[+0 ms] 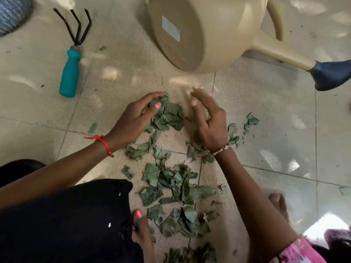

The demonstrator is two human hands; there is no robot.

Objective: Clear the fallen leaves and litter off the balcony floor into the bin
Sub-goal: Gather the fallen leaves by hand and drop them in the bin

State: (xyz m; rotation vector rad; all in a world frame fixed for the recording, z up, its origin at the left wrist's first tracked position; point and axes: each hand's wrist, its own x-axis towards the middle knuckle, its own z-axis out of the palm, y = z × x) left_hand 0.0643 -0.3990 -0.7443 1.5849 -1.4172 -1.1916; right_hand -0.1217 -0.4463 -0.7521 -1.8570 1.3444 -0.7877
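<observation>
Left hand (133, 118) is down on the floor (266, 111), fingers curled over the top of a clump of green leaves (171, 114) and the thumb pinning the bunch from the near side: a firm grip. A red thread (103, 142) is tied round that wrist. Just across the clump sits the right hand (207, 122), smeared by blur, fingers loosely spread and apart, palm turned toward the left hand; it appears to hold nothing, though the blur makes that hard to call. A beaded bracelet (221, 149) rings its wrist. The gripped bunch lies between the two hands, and more leaves trail back from there toward the person, under and between both forearms, thickest close to the body. A few torn pieces lie on the tiles just outside the right hand. Beyond the fingertips of both hands a beige watering can (199, 31) lies tipped over, its spout running off past the right hand to a dark rose (332, 74). Well out beyond the left hand lies a three-pronged hand rake (70, 76) with a teal handle. A bare foot (141, 228) touches the near leaves.
</observation>
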